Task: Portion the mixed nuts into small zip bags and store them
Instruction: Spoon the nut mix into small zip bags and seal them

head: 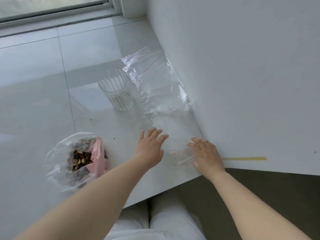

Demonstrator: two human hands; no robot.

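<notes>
A person's left hand (150, 148) and right hand (207, 155), fingers spread and gripping nothing, flank the nearest small zip bag (181, 157) on the white table (34, 101), apparently to pick it out for filling. To the left sits the open bag of mixed nuts (78, 159). Farther off stand an empty ribbed glass (116, 90) and a row of spare zip bags (155, 80) against the wall.

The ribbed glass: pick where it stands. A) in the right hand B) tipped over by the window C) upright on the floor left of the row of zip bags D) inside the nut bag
C: the ribbed glass stands upright, left of the zip bags, neither hand touching it.
</notes>
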